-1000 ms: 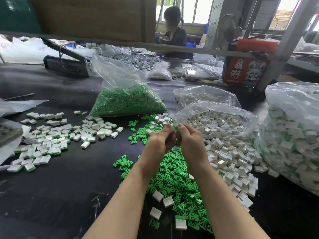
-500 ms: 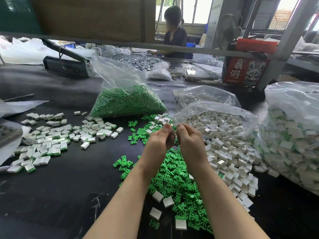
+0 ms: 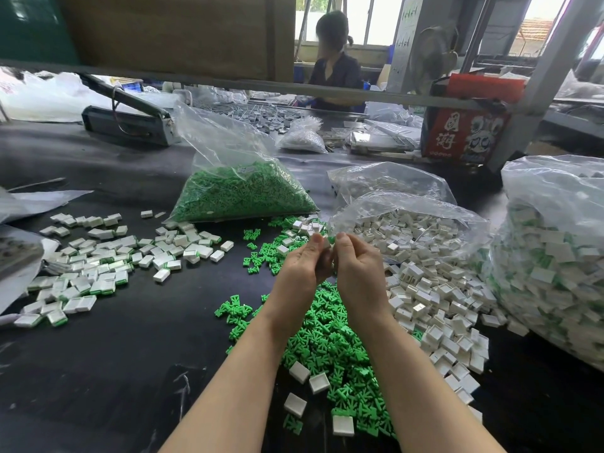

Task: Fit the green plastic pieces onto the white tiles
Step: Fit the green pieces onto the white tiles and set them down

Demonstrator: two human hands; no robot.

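My left hand (image 3: 302, 264) and my right hand (image 3: 358, 268) meet above the black table, fingertips pinching one small white tile (image 3: 326, 244) between them; a bit of green shows at its right edge. Below my wrists lies a heap of loose green plastic pieces (image 3: 330, 348). Loose white tiles (image 3: 434, 308) spill from an open clear bag to the right. On the left lies a spread of tiles with green pieces fitted (image 3: 98, 266).
A clear bag of green pieces (image 3: 242, 194) stands behind the hands. A large bag of finished tiles (image 3: 555, 263) fills the right edge. A bag sealer (image 3: 127, 120) and a red box (image 3: 464, 132) sit at the back. A person works beyond the shelf rail.
My hands have stayed together in nearly the same place; the fingertips have shifted slightly around the tile.
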